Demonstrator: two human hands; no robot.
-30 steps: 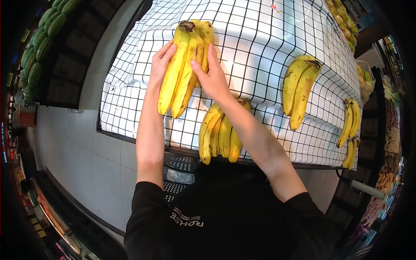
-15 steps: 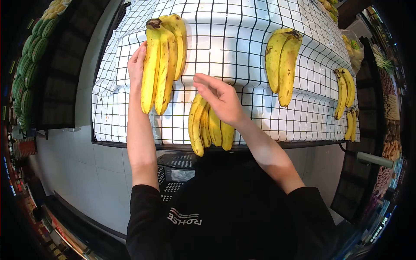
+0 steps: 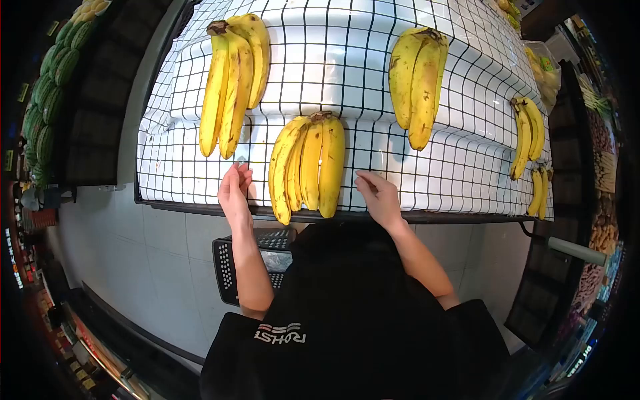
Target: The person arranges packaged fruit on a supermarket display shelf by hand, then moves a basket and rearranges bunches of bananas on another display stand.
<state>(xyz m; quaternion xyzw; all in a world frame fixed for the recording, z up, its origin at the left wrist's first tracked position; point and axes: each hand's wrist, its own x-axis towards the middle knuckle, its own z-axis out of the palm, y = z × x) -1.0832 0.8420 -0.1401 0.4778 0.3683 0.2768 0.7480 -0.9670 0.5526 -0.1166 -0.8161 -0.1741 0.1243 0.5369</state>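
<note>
My left hand (image 3: 235, 192) hovers by the display's front edge, fingers loosely curled and apart, holding nothing. Just above its fingertips lies a bunch of long yellow bananas (image 3: 230, 87) with a dark stem. Between my two hands a second bunch of bananas (image 3: 310, 167) rests on the checked cloth, its tips hanging over the front edge. To the right of that bunch is my right hand (image 3: 380, 200), empty, with fingers half bent and apart. Farther right, a third bunch (image 3: 421, 87) with brown specks lies out of reach of both hands.
White cloth with black grid lines (image 3: 360, 73) covers the stepped display. Two smaller banana bunches (image 3: 528, 137) lie at its right end. A black perforated basket (image 3: 228, 270) stands on the floor below the front edge. Watermelons (image 3: 50, 100) are stacked on a stand at the left.
My left hand has come off the left banana bunch and drawn back towards me. My right hand has moved from above the middle bunch to its right side. The view has shifted slightly.
</note>
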